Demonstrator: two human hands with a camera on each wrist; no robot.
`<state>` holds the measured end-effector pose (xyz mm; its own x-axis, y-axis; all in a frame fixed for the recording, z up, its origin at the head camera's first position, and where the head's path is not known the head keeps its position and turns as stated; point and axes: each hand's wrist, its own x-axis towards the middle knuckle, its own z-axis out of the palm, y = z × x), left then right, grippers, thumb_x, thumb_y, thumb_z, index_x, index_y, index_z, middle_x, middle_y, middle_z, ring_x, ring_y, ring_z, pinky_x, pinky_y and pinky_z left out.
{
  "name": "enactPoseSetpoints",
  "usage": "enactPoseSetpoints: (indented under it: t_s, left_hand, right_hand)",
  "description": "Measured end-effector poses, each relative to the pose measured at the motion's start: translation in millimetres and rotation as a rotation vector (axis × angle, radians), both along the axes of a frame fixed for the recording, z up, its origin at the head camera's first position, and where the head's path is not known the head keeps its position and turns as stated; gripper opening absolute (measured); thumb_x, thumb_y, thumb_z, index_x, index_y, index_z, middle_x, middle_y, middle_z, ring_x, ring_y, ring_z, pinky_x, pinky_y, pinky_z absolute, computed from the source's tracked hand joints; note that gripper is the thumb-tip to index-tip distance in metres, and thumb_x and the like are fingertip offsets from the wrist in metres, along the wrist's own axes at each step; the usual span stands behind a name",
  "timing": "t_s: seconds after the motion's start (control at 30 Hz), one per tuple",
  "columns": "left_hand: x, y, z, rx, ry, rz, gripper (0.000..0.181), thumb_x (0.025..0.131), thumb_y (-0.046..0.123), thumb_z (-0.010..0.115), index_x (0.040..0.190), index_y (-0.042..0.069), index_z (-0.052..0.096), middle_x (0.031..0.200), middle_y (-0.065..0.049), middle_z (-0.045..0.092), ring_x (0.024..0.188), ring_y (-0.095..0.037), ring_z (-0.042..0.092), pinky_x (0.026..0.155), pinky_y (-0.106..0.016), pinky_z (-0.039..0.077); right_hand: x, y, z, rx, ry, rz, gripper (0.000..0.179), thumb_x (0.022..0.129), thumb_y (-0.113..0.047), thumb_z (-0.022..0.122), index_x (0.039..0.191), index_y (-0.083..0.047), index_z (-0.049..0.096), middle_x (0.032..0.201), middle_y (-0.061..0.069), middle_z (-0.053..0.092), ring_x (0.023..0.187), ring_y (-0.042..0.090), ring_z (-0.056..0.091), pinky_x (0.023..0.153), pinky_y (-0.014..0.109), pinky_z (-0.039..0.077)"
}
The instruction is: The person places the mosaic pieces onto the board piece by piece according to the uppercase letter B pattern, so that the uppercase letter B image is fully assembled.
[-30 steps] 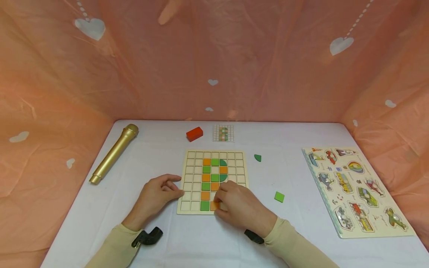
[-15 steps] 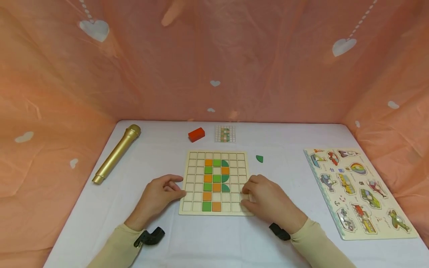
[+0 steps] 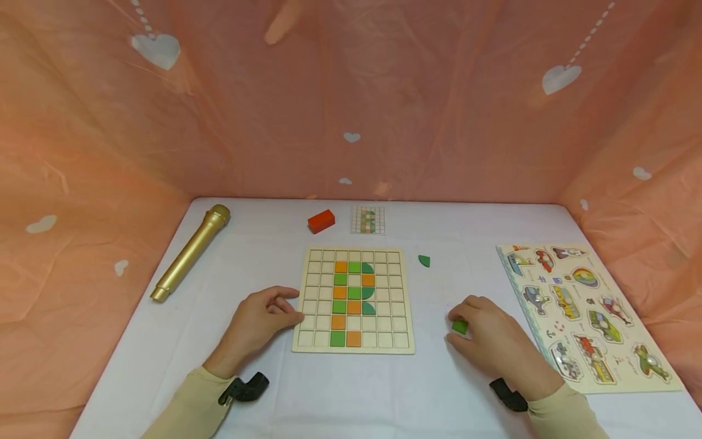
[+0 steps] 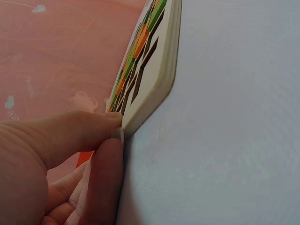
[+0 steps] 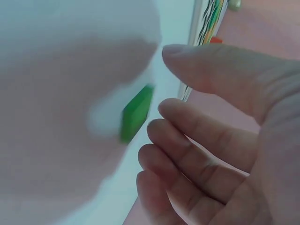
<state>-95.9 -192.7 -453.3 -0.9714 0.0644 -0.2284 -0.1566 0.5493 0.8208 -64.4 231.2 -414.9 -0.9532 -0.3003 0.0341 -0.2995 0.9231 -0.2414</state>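
On the white table lies a square wooden grid board [image 3: 407, 292] with green and orange tiles set in its middle columns. My left hand [image 3: 253, 326] rests at its left edge, the thumb and index fingertips touching the rim. In the left wrist view the thumb [image 4: 89, 133] lies against the board's side [image 4: 161, 84]. Right of the board, a loose green square tile [image 3: 459, 327] lies on the table. My right hand [image 3: 488, 335] hovers around it. In the right wrist view the thumb and fingers are apart, with the green tile [image 5: 136, 115] just beyond the fingertips.
A dark green quarter-circle tile [image 3: 425, 261] lies right of the board. Behind the board are a red block [image 3: 321, 221] and a small pattern card [image 3: 368, 220]. A gold microphone [image 3: 189, 253] lies at left, and a picture puzzle board [image 3: 581, 317] at right.
My right hand leaves the board, where a dark green quarter-circle tile now shows in the third column, and moves right to the loose green tile. The left hand stays at the board's edge.
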Motion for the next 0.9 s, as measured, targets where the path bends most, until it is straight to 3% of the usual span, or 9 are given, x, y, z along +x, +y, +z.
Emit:
enactPoseSetpoints:
  t_s: [0.23, 0.47, 0.9]
  left_hand:
    - [-0.2, -0.5, -0.4, -0.003, 0.004, 0.001, 0.05, 0.086, 0.025, 0.092, 0.131, 0.012, 0.075, 0.091, -0.001, 0.074, 0.077, -0.015, 0.064, 0.076, -0.026, 0.046]
    - [0.0, -0.4, -0.4, -0.007, 0.001, -0.001, 0.05, 0.086, 0.026, 0.091, 0.131, 0.012, 0.075, 0.091, 0.0, 0.074, 0.077, -0.014, 0.064, 0.075, -0.026, 0.046]
    - [-0.8, -1.8, -1.6, -0.003, 0.008, -0.014, 0.049, 0.087, 0.025, 0.091, 0.131, 0.01, 0.074, 0.09, 0.0, 0.075, 0.076, -0.014, 0.067, 0.079, -0.027, 0.048]
  right_hand:
    - [4.0, 19.5, -1.4, 0.003, -0.003, -0.046, 0.024, 0.084, -0.023, 0.091, 0.104, -0.016, 0.08, 0.101, -0.004, 0.071, 0.099, 0.02, 0.069, 0.088, 0.047, 0.059]
    - [2.5, 23.8, -6.1, -0.027, 0.026, -0.031, 0.017, 0.085, -0.019, 0.088, 0.099, -0.017, 0.079, 0.099, -0.005, 0.072, 0.096, 0.019, 0.069, 0.088, 0.046, 0.059]
    - [-11.6, -2.5, -5.9, -0.058, 0.02, 0.008, 0.016, 0.087, -0.02, 0.088, 0.1, -0.016, 0.079, 0.1, -0.006, 0.071, 0.101, 0.019, 0.069, 0.09, 0.045, 0.059]
